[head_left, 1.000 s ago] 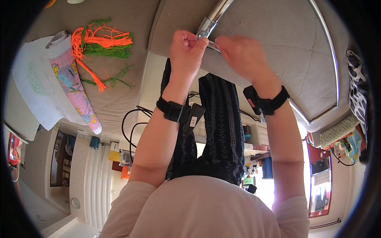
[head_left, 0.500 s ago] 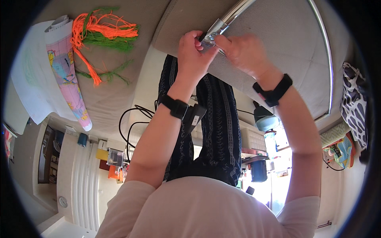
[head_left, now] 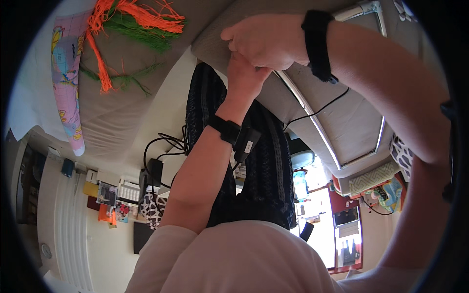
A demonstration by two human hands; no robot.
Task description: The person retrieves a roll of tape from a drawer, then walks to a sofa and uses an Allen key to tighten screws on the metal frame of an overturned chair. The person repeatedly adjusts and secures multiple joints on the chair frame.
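My right hand [head_left: 268, 43] is closed, knuckles up, over the near-left end of a shiny metal tube frame [head_left: 312, 117]. Directly below it and partly covered by it, my left hand [head_left: 245, 75] grips at the same end, its thumb against the tube. The two hands touch and hide the corner between them. The frame has a roughly rectangular outline, and its far corner [head_left: 375, 7] shows beyond my right forearm. It rests on a grey-brown cushioned surface [head_left: 283, 97]. Black bands are on both wrists; the left one carries a small black box [head_left: 245, 145].
Left of my hands lie orange strands [head_left: 139, 14] and green strands [head_left: 141, 33], beside a rolled colourful printed sheet [head_left: 66, 73]. A thin black cable [head_left: 317, 113] crosses the frame, and more black cables [head_left: 156, 141] loop by my left elbow. A spotted cushion [head_left: 401, 151] lies right.
The frame has turned and shifted, so its far corner now shows. My right hand has moved up and left over my left hand, its elbow swinging outward. The view has shifted too.
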